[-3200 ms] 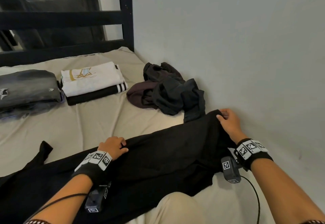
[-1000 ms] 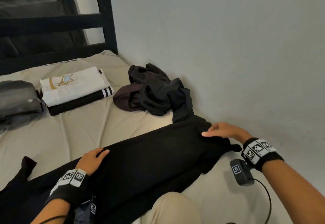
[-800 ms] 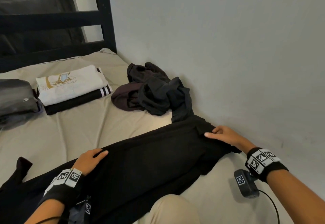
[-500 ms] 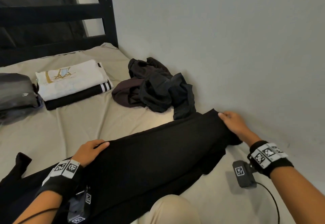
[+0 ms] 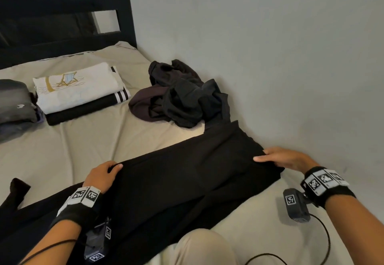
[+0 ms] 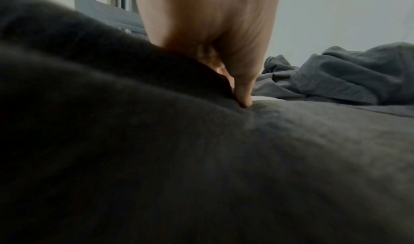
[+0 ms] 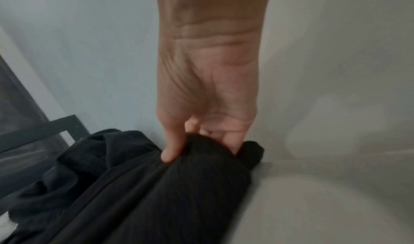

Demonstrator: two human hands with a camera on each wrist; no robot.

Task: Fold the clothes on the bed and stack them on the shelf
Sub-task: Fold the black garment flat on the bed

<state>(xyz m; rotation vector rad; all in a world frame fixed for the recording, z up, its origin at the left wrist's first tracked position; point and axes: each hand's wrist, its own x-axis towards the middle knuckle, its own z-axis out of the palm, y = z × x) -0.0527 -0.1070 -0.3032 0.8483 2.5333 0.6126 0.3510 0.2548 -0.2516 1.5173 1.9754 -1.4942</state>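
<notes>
Two stacks folded, pile left; left hand and right hand both pinching black garment mid-fold on bed, shelf unseen.

The head view looks down and forward from above the bed, both wrists at the lower corners of the frame. The left wrist view sits low, right against black cloth, facing along the fingers. The right wrist view looks along the palm towards the wall; all three share that cloth
</notes>
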